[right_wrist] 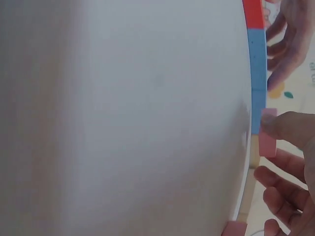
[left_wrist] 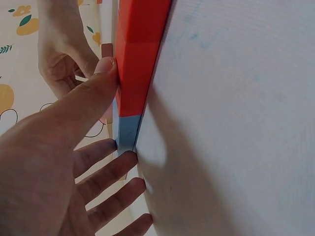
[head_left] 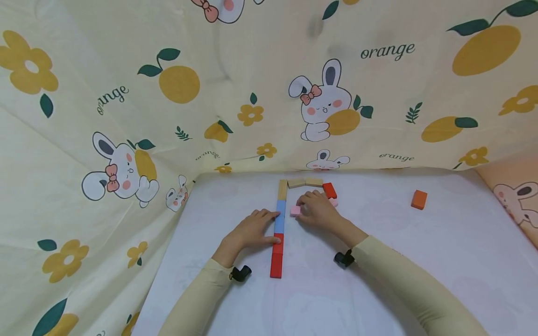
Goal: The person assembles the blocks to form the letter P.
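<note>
My right hand [head_left: 318, 210] pinches a small pink block [head_left: 295, 211] between thumb and fingers, just right of a straight row of blocks. In the right wrist view, the thumb lies on one face of this pink block [right_wrist: 267, 142]. The row runs from two red blocks [head_left: 276, 265] at the near end, through blue blocks [head_left: 279, 223], to a wooden block [head_left: 282, 190] at the far end. Fingers fairly straight, my left hand [head_left: 251, 229] rests against the row's left side. Its thumb touches a red block [left_wrist: 133, 83]; the index fingertip reaches a blue block [left_wrist: 129, 132].
Two wooden blocks [head_left: 314, 182] extend right from the row's far end, followed by a slanted red block [head_left: 329, 190] and another pink block [head_left: 333, 202], partly behind my right hand. An orange block [head_left: 419, 199] lies apart at the right. A printed curtain [head_left: 260, 70] hangs behind the white table [head_left: 319, 298].
</note>
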`<state>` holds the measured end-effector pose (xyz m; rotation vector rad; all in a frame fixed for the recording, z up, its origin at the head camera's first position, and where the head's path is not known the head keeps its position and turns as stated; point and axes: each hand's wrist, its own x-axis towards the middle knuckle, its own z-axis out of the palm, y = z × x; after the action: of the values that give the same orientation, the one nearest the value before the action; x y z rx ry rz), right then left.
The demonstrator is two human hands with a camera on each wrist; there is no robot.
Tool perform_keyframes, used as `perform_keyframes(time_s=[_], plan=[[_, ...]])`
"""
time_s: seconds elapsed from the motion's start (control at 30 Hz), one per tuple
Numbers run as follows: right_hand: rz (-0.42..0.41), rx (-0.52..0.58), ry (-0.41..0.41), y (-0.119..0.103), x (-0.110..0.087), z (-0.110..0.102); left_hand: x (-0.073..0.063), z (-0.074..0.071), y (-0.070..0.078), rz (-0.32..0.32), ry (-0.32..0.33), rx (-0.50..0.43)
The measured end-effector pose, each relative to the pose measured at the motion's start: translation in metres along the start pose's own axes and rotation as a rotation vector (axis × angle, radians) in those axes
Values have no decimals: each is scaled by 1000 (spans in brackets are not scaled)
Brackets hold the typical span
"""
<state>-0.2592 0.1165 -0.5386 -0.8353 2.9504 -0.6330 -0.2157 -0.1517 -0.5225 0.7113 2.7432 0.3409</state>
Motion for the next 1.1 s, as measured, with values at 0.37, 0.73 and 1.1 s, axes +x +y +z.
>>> perform_keyframes(time_s=[0.37, 0.73, 1.1], plan=[[41, 21, -12, -11, 6, 9, -1, 0, -1, 10, 12, -9], [65, 47, -24, -14, 11, 10, -1, -1, 0, 2, 10, -10], [63, 44, -36, -17, 14, 11, 1, 1, -2, 10, 9, 1]])
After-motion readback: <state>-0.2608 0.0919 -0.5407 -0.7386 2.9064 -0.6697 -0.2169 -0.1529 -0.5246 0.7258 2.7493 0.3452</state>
